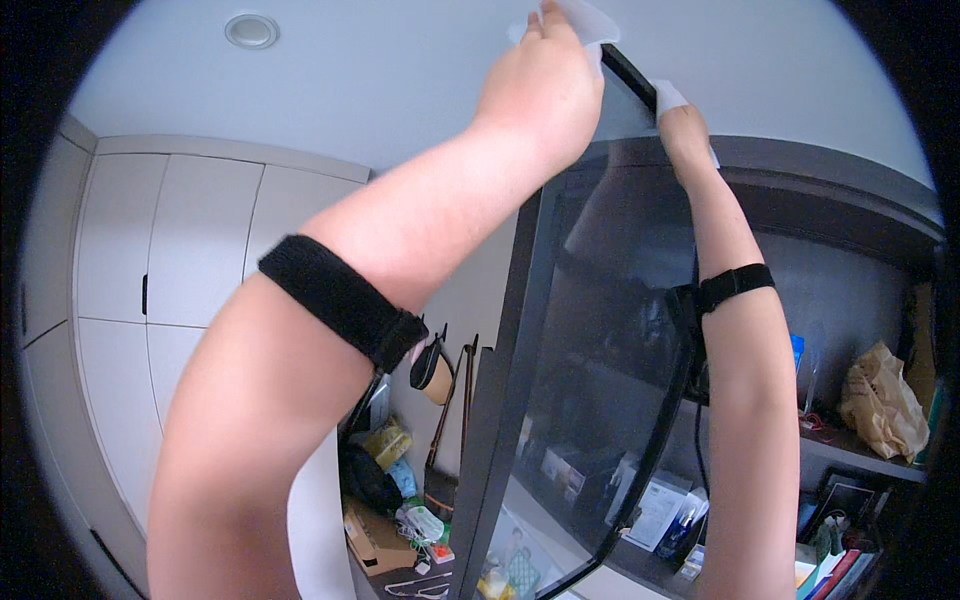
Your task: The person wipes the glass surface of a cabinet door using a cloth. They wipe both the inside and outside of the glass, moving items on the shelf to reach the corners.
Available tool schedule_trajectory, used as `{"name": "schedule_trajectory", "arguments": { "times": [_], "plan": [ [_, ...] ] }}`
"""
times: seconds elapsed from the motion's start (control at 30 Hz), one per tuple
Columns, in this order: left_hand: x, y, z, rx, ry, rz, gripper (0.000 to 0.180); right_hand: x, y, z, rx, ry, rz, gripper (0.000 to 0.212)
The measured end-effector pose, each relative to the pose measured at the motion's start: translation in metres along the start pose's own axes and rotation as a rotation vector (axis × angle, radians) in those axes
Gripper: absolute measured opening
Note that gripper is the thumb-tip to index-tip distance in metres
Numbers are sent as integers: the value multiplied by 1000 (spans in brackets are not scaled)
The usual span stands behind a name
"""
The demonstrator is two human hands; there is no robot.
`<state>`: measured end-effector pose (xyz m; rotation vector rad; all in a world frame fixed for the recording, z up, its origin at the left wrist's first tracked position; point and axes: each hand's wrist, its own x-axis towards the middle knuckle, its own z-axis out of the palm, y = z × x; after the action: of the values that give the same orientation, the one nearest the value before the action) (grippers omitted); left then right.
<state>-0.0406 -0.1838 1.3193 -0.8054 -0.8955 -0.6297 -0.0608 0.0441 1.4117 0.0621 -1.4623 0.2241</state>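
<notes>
Both my arms reach up to the top of a dark-framed glass cabinet door (610, 330), which stands swung out from the cabinet. My left hand (545, 85) is closed on a thin white wipe (590, 22) at the door's upper corner; part of its grip is hidden behind the hand. On the other side of the glass, my right hand (685, 132) holds another white wipe (669, 95) against the top edge of the black frame. A black strap (340, 300) circles my left forearm, and a similar black strap (738, 287) circles my right.
Behind the door, the dark cabinet (830, 165) holds a crumpled brown paper bag (882, 400), books and boxes. White wardrobes (200, 230) line the left. A cap (431, 374) hangs beside the cabinet, above a cluttered heap with a cardboard box (378, 540). Overhead is a round ceiling light (252, 31).
</notes>
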Motion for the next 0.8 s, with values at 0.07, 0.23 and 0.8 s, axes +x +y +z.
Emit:
{"name": "schedule_trajectory", "arguments": {
  "times": [0.07, 0.23, 0.8],
  "plan": [
    [-1, 6, -1, -56, -116, -187, 46, -5, -26, -4, 85, 61, -27, 43],
    [-8, 11, -13, -223, -36, -317, 44, -28, -126, -26, 556, -102, -164, 42],
    [-11, 6, -11, -94, -124, -174, 36, -6, -113, -19, 516, -116, -177, 38]
  ]
}}
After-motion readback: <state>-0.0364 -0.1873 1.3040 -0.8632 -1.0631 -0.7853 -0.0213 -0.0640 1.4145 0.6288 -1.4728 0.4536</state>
